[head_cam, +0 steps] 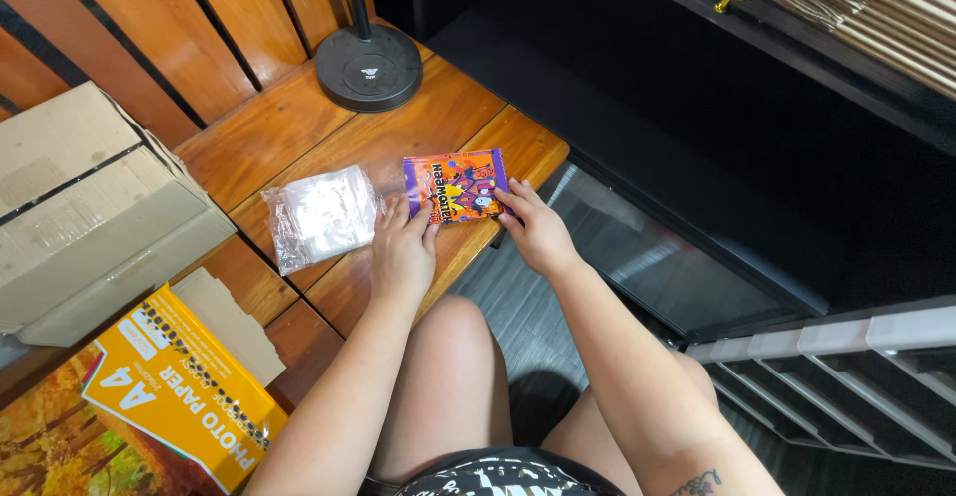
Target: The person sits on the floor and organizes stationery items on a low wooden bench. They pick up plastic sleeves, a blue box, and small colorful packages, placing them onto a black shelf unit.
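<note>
Down on the wooden worktop (299, 127), one small flat packet (455, 186) lies near the front right corner; it is roughly square, purple and orange with cartoon printing, and sits face up, slightly turned. Just beside it to the left lies one clear plastic bag (321, 215), crinkled and whitish, flat on the wood; the two nearly meet at their near edges, though I cannot tell whether they touch.

Both hands rest at the packet. The left hand (402, 250) lies palm down on the worktop, fingers spread a little, its fingertips pressing the packet's lower left edge, with the outer fingers close to the clear bag. The right hand (533, 225) comes in from the right, fingers bent, its fingertips pinching the packet's right edge. Neither hand lifts the packet; it stays flat on the wood. Both forearms reach forward from the person's lap, above bare knees.

Further left stands one brown cardboard box (90, 217), its flaps shut. In front of it, at the lower left, lies one yellow carton of photo paper (189, 396), tilted, with a white label and an autumn-forest picture along its side. At the back of the worktop sits one round black stand base (368, 68) with a thin pole rising from it.
</note>
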